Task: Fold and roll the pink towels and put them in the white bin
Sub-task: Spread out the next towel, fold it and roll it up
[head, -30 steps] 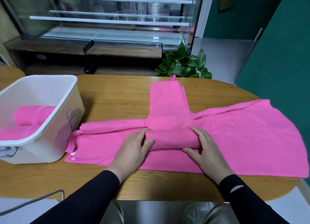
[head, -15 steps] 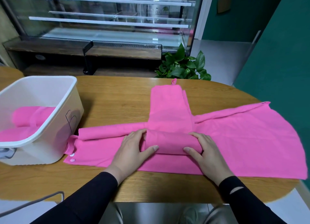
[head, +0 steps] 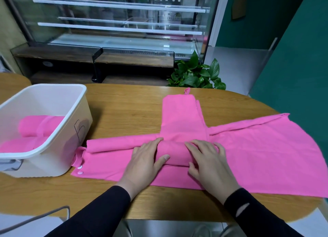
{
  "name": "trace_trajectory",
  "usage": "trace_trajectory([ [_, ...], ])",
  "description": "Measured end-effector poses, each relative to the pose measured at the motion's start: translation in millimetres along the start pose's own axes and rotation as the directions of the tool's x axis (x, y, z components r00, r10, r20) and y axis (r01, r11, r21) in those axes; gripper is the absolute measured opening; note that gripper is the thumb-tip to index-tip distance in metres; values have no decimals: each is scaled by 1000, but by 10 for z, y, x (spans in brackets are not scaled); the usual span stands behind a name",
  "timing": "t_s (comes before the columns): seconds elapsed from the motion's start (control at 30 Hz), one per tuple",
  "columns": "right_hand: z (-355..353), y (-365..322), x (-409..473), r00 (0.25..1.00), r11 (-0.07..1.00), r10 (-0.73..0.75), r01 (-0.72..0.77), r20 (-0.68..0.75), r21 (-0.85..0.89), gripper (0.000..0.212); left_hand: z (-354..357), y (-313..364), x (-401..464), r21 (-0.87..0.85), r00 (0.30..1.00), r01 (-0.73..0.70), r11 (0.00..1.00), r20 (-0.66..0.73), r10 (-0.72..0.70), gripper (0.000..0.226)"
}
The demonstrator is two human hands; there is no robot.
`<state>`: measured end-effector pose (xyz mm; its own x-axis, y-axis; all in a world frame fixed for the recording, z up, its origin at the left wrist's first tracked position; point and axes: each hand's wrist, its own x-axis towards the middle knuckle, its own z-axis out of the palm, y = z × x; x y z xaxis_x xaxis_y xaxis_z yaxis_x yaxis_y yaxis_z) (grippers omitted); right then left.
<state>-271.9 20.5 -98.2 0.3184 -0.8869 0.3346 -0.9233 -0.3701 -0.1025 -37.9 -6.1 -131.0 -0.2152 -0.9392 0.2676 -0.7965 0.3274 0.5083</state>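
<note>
1. Head view: folded pink towel lies mid-table, long axis running from far edge toward near edge; its near end is a roll lying left to right.
2. Left hand grips the roll's left end, thumb curled in front; right hand curls over its right end.
3. Spread pink cloth beneath, right edge cut off.
4. White bin at left edge holds rolled towels, partly hidden by its wall.
</note>
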Motion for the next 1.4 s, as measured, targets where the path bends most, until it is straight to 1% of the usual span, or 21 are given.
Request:
trace_trajectory([
  [0.1, -41, -62, 134, 991, 997, 11, -1, 132, -78, 79, 4, 3, -9, 1, 1000, 11, 1000, -8, -11, 77],
  [0.2, -75, -78, 250, 983, 994, 25, -4, 181, -112, 72, -10, 17, -4, -60, 999, 47, 997, -1, -47, 78],
  [0.3, -135, -40, 310, 974, 998, -6, 21, 227, -65, 65, -99, 4, 91, -155, 994, 106, 982, 42, -100, 68],
  [0.4, -249, 45, 302, 972, 999, -34, 38, 231, -11, 65, -214, 6, 208, -186, 998, 42, 982, 57, -32, 58],
  [0.47, -338, 67, 265, 980, 998, -62, 63, 187, -1, 64, -237, -31, 333, -152, 997, 20, 988, 72, -9, 53],
  [0.53, -402, 57, 200, 979, 995, -99, 100, 178, 6, 64, -219, -107, 482, -77, 997, 27, 997, 69, -22, 43],
  [0.63, -417, 58, 75, 964, 990, -139, 132, 228, 45, 65, -170, -171, 624, -35, 996, 66, 997, 65, -64, 41],
  [0.73, -319, 70, -21, 943, 990, -140, 127, 303, 62, 65, -102, -208, 575, -72, 996, 87, 994, 11, -87, 43],
  [0.77, -284, 79, -38, 940, 991, -133, 116, 315, 71, 65, -77, -223, 520, -73, 997, 71, 995, -5, -71, 42],
  [0.8, -258, 95, -40, 939, 991, -128, 109, 319, 76, 65, -50, -245, 459, -42, 999, 33, 999, -5, -34, 42],
  [0.87, -224, 125, -4, 940, 990, -136, 116, 311, 84, 65, 4, -304, 329, 84, 999, -34, 996, 38, 31, 43],
  [0.93, -215, 156, 37, 940, 988, -141, 113, 310, 109, 67, 30, -312, 221, 138, 998, -23, 990, 60, 15, 47],
  [1.0, -212, 174, 96, 940, 986, -138, 101, 313, 131, 74, -11, -280, 162, 75, 999, -46, 996, -10, 46, 44],
  [1.07, -207, 181, 164, 938, 987, -113, 69, 327, 145, 79, -107, -221, 94, -119, 992, -93, 988, -98, 82, 37],
  [1.1, -205, 186, 195, 937, 987, -102, 52, 334, 153, 78, -154, -194, 43, -201, 990, -112, 973, -109, 92, 40],
  [1.13, -203, 193, 219, 936, 986, -100, 47, 338, 162, 75, -186, -169, -16, -239, 988, -145, 960, -91, 126, 47],
  [1.17, -209, 200, 244, 933, 985, -108, 53, 344, 167, 70, -203, -126, -76, -225, 982, -189, 956, -51, 182, 53],
  [1.23, -220, 218, 304, 923, 982, -126, 64, 364, 178, 62, -172, -43, -152, -122, 962, -262, 957, 44, 269, 70],
  [1.27, -225, 232, 335, 917, 980, -131, 63, 378, 188, 61, -143, 0, -155, -65, 959, -271, 960, 71, 275, 76],
  [1.33, -222, 256, 379, 902, 974, -148, 62, 405, 217, 63, -98, 62, -130, 19, 967, -249, 968, 58, 248, 79],
  [1.4, -209, 297, 366, 900, 966, -162, 61, 404, 252, 73, -93, 91, -95, 33, 975, -217, 976, 44, 216, 75],
])
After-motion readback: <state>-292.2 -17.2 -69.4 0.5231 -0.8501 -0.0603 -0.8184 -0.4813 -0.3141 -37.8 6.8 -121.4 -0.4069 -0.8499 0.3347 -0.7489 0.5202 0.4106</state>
